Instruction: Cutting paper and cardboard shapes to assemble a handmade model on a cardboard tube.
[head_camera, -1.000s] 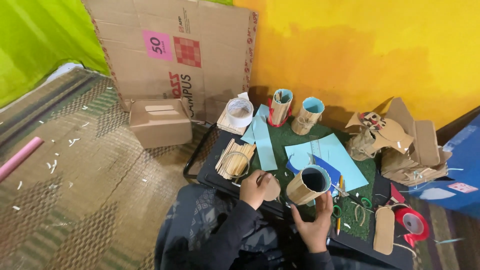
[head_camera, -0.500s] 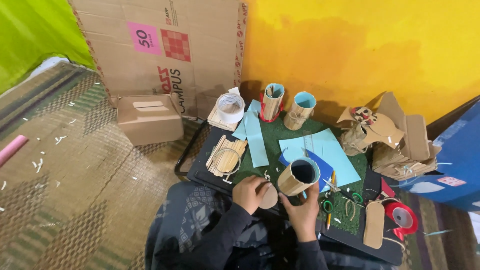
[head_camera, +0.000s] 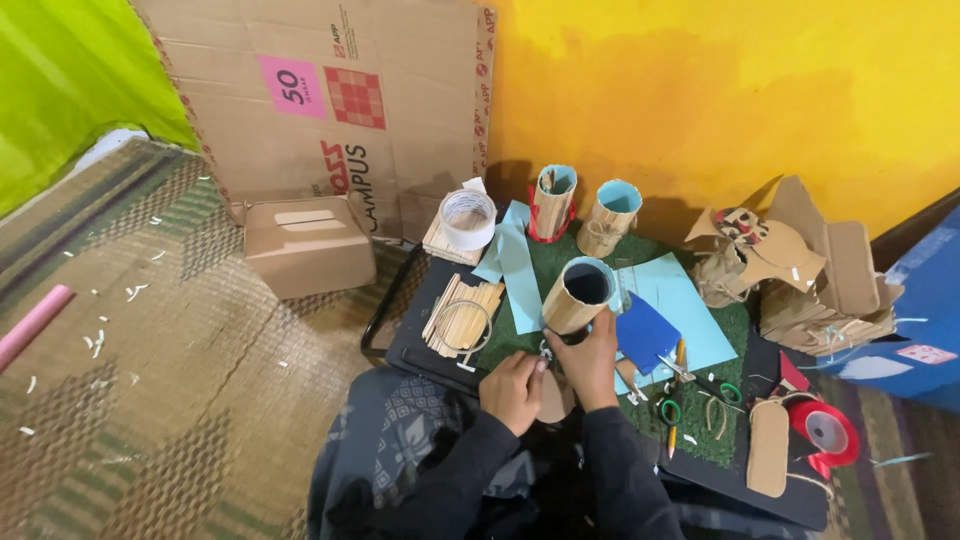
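My right hand (head_camera: 590, 362) grips the base of a twine-wrapped cardboard tube (head_camera: 577, 296) with a light blue rim, tilted so its dark opening faces up. My left hand (head_camera: 513, 390) is closed beside it, fingertips at the tube's bottom, over a brown cardboard disc (head_camera: 553, 397). Both hands work above a green mat (head_camera: 720, 430) on a low black tray table (head_camera: 400, 340). Two similar tubes (head_camera: 553, 200) (head_camera: 609, 217) stand upright at the far edge of the mat.
Wooden sticks with a wire ring (head_camera: 462, 314), a tape roll (head_camera: 467, 217), light blue paper (head_camera: 690, 310), a dark blue card (head_camera: 645, 332), scissors (head_camera: 668, 405), red tape (head_camera: 826, 433) and cardboard scraps (head_camera: 800, 275) surround the hands. A small cardboard box (head_camera: 306, 245) sits on the woven mat at left.
The tube has shifted left and nearer as both hands closed in on its base; the camera has swung slightly, moving the table rightward in view.
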